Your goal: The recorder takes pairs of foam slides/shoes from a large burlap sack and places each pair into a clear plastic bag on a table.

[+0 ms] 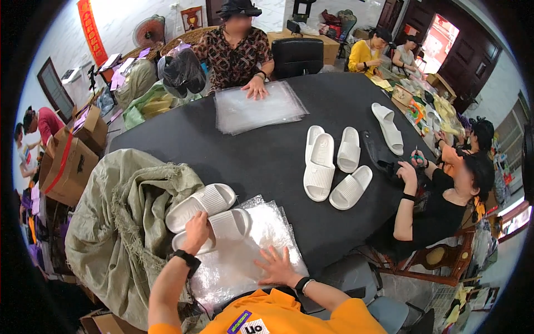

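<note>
At the near left of the table, my left hand (196,231) is closed on a pair of white slide sandals (231,224), gripping them where the two lie side by side. The sandals lie partly over a stack of clear plastic bags (236,261) and reach toward a greenish woven sack (119,211). My right hand (279,268) lies flat on the bags with its fingers spread and nothing in it. The wrist and fingers of my left hand hide part of the nearer sandal.
More white slides (320,167) sit at the middle right of the black table (250,156). Across from me, a person presses a hand on another stack of clear bags (258,106). On the right, a person in black holds a dark slide. Cardboard boxes (69,167) stand left.
</note>
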Available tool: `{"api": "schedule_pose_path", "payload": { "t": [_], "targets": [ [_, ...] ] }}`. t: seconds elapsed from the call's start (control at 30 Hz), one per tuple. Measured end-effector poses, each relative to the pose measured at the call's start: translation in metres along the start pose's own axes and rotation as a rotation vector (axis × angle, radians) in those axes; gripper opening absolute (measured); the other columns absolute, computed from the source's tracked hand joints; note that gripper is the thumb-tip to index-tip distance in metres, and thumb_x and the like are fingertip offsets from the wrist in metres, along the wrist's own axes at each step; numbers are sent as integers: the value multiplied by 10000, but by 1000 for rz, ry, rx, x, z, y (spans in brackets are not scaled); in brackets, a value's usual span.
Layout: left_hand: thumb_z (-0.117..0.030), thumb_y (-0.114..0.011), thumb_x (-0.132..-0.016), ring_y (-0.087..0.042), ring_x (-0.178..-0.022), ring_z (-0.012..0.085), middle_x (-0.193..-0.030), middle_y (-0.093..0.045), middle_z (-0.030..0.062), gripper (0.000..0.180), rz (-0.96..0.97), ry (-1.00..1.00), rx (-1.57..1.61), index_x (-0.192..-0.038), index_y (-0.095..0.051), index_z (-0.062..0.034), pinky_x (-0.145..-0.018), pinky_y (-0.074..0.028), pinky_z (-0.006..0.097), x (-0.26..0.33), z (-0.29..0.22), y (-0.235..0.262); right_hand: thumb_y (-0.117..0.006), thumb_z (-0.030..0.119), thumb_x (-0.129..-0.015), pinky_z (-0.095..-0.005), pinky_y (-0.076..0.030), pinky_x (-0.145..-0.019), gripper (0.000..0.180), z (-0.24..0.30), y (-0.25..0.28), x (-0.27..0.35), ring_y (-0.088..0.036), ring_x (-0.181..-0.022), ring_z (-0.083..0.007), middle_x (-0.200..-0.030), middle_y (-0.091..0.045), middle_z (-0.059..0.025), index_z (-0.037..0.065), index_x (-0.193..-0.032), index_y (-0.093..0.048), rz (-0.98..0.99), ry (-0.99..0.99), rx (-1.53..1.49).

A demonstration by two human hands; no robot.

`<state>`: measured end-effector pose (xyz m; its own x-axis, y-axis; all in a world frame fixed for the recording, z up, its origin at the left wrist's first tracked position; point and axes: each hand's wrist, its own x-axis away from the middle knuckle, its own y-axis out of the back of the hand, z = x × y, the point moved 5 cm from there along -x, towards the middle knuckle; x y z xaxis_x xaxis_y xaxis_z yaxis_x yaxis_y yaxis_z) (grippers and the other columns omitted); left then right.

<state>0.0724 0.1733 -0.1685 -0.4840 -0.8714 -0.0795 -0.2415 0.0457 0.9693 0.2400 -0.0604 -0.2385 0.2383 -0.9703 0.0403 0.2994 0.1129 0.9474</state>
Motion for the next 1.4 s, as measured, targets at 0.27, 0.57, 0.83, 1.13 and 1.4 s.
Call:
{"api": "schedule_pose_path", "payload": {
  "t": [0.27,0.57,0.83,1.13,1.4],
  "targets": [
    [-8,-465,-770,-549,-838,362,-974,-531,136,180,-40,-525,330,-943,-496,-45,-696,-455,438,-64,-157,94,-452,733,-672,-702,-31,-927,786,0,-16,4,-30,-1341,-344,-1441,-181,-111,286,-1315,-388,-74,22,-31],
    [4,-508,-760,-507,-1040,358,-1211,-474,188,409,209,-730,785,-1165,-488,-56,-868,-418,428,-24,-245,60,-465,732,-663,-702,15,-935,771,-3,-17,2,-18,-1345,-321,-1431,-207,-101,306,-1303,-401,-21,-9,-50],
    [-487,-523,-800,-243,-1270,358,-1382,-287,142,620,346,-550,97,-1340,-330,-251,-974,-183,597,148,-82,-28,-430,752,-672,-724,-10,-920,772,-3,-18,1,-54,-1338,-329,-1434,-211,-80,297,-1296,-413,-29,5,78],
    [-589,-407,-819,-161,-1312,353,-1414,-246,121,599,325,-328,44,-1339,-335,-299,-991,-59,633,218,-24,-47,-434,726,-692,-732,-4,-906,756,1,-8,1,-69,-1333,-341,-1435,-201,-93,312,-1321,-371,54,59,10],
    [-593,-370,-833,-140,-1311,381,-1418,-234,131,594,361,-337,146,-1351,-310,-309,-986,-28,641,232,-24,-46,-520,648,-704,-713,-45,-928,722,6,1,16,-148,-1321,-332,-1427,-230,-79,279,-1312,-390,6,42,-52]
  ]
}}
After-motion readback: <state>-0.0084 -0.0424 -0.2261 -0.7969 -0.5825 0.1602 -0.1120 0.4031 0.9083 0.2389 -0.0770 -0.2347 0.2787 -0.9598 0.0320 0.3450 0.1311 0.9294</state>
